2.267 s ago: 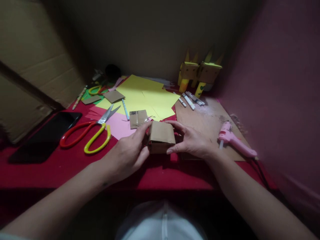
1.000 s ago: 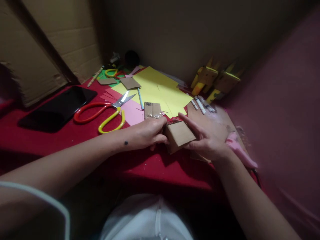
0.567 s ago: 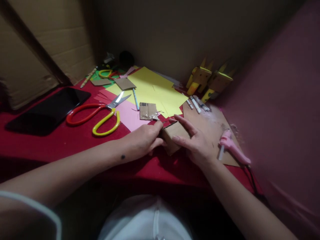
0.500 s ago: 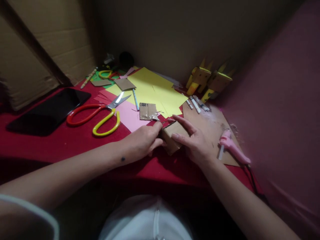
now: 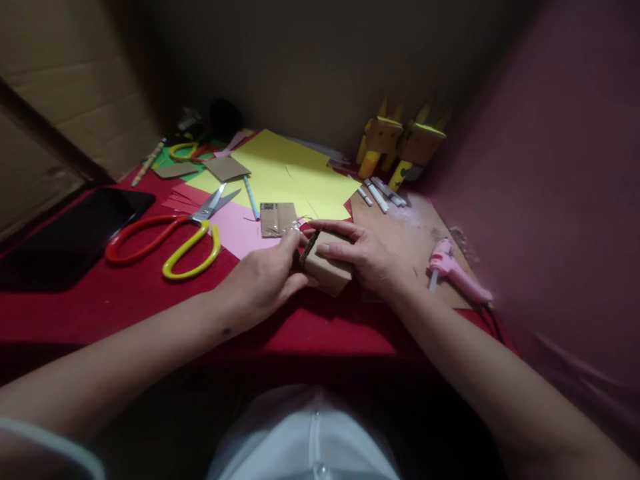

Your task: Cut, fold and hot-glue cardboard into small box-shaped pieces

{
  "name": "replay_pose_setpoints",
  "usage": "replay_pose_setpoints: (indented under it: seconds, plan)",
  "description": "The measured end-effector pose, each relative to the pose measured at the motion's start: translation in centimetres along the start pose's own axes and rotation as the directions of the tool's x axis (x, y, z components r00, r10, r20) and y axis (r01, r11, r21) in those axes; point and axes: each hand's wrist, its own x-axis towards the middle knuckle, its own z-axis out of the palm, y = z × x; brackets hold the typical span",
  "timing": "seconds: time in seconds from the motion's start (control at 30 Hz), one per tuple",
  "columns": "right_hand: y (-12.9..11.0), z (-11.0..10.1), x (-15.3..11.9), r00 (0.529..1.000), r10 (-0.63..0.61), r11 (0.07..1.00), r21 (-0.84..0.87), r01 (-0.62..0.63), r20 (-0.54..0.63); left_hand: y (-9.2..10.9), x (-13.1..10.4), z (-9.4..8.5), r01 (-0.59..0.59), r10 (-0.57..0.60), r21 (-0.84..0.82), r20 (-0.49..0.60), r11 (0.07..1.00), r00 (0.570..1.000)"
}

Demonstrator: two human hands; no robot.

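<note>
1. Red cloth (image 5: 125,303) covers your desk, boxed in by cardboard walls on the left and at the back, with a pink wall on the right.

2. Your left hand (image 5: 260,283) sits at the near-left side of the small cardboard box (image 5: 327,270), thumb and fingers closed on its left end, where a dark edge shows.

3. Your right hand (image 5: 367,257) lies over the box from the right, fingers stretched flat across its top and pointing left, pressing it down. So both hands are clamped on the same box.

4. That box rests on the cloth right at the desk's near middle, tilted, with its long axis running from far-left to near-right. It lies between your hands, touching both; neither is nearer.

5. Just beyond your fingertips lies a taped cardboard scrap (image 5: 278,219) on pink paper (image 5: 240,233), with yellow sheets (image 5: 285,177) behind it.

6. Off to your left, well apart from the box, are the scissors (image 5: 165,240) and a dark tablet (image 5: 65,240).

7. To your right, the glue gun (image 5: 457,273) lies on a brown board (image 5: 410,230), near your right wrist. Markers (image 5: 383,195) and two cardboard figures (image 5: 400,143) stand at the back.
</note>
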Motion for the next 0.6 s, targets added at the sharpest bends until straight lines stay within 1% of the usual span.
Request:
replay_pose_setpoints:
  seconds: [0.07, 0.13, 0.17, 0.3, 0.37, 0.5, 0.6]
  plan:
    - [0.2, -0.2, 0.1, 1.000, -0.023, 1.000, -0.015, 0.023, 0.008, -0.4, 0.0, 0.3, -0.110, 0.110, -0.004, -0.057, 0.994, 0.992]
    - [0.4, -0.3, 0.2, 0.999, -0.047, 0.999, -0.006, 0.048, 0.016, -0.7, -0.1, 0.7, -0.200, 0.200, 0.005, -0.060, 0.980, 0.978]
    - [0.5, -0.4, 0.3, 0.998, -0.058, 0.998, 0.001, 0.058, 0.018, -0.8, -0.2, 0.8, -0.220, 0.220, 0.007, -0.063, 0.975, 0.973]
    - [0.7, -0.6, 0.4, 0.996, -0.087, 0.996, 0.005, 0.087, 0.036, -1.0, -0.6, 1.1, -0.230, 0.232, 0.035, -0.094, 0.973, 0.968]
    - [0.8, -0.6, 0.4, 0.994, -0.103, 0.995, -0.004, 0.103, 0.040, -1.2, -0.8, 1.1, -0.236, 0.242, 0.077, -0.091, 0.969, 0.966]
    - [0.9, -0.6, 0.6, 0.995, -0.095, 0.995, -0.012, 0.095, 0.026, -1.5, -0.9, 1.2, -0.235, 0.245, 0.164, -0.048, 0.958, 0.968]
    - [1.0, -0.3, 0.7, 0.996, -0.085, 0.996, 0.021, 0.085, -0.017, -1.6, -0.8, 1.2, -0.260, 0.282, 0.214, -0.075, 0.942, 0.957]
